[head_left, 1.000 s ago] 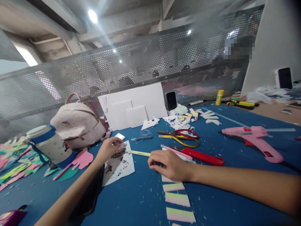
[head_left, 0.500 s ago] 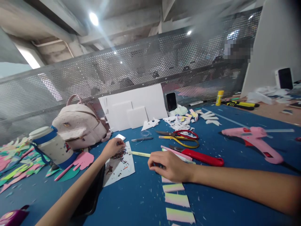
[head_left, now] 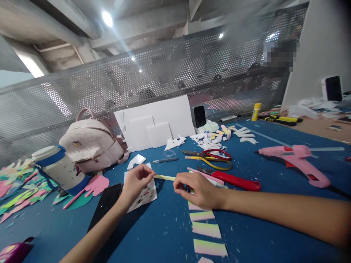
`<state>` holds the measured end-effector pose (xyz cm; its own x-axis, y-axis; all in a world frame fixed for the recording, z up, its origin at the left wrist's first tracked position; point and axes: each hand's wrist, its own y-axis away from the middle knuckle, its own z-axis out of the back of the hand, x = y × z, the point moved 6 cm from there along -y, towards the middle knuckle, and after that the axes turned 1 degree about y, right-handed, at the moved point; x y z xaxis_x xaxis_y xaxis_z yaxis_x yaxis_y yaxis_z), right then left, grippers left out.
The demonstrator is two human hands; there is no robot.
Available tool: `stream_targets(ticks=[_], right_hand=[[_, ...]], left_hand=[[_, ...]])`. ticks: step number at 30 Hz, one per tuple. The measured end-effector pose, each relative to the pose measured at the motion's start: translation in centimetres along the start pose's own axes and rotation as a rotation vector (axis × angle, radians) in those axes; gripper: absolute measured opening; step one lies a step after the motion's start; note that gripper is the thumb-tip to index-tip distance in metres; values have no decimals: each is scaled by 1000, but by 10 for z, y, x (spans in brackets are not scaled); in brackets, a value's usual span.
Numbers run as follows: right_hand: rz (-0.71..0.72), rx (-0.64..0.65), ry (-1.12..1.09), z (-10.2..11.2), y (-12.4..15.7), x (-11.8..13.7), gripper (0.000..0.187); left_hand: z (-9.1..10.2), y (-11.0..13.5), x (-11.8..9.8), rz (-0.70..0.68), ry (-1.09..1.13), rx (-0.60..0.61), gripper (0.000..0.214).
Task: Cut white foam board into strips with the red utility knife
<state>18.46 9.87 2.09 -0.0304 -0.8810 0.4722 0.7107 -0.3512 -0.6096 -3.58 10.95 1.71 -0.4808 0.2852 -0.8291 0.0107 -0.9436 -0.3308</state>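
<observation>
My right hand [head_left: 197, 190] is curled around one end of a slim pale yellow stick [head_left: 166, 178], which points left from the fingers. At the stick's left tip, my left hand [head_left: 139, 183] has thumb and forefinger pinched together; anything between them is too small to make out. Beneath the left hand lies a white sheet of paper [head_left: 149, 199] with small dark and coloured bits on it, partly covered by the hand. Several pink-and-yellow foam pieces [head_left: 206, 230] form a column below my right hand.
A black phone [head_left: 105, 204] lies under my left forearm. Scissors [head_left: 210, 159], a red cutter knife [head_left: 238, 180] and a pink glue gun [head_left: 298, 162] are to the right. A bottle [head_left: 59, 170] and a backpack [head_left: 91, 146] stand at left. White scraps [head_left: 208, 142] are heaped behind.
My left hand has moved right and slightly down, from over the dark bits to the stick's tip. My right hand has stayed nearly in place, still holding the stick.
</observation>
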Motion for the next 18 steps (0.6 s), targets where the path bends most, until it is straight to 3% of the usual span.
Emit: stream_targets(ticks=[3, 6, 18], right_hand=[[-27, -70, -39, 5, 1, 0, 5], [-31, -120, -61, 10, 1, 1, 5], [-36, -166, -78, 16, 2, 5, 7]], left_hand=[[-27, 32, -16, 5, 87, 37, 16], [-40, 49, -29, 7, 193, 68, 9], [-40, 58, -33, 29, 307, 39, 19]])
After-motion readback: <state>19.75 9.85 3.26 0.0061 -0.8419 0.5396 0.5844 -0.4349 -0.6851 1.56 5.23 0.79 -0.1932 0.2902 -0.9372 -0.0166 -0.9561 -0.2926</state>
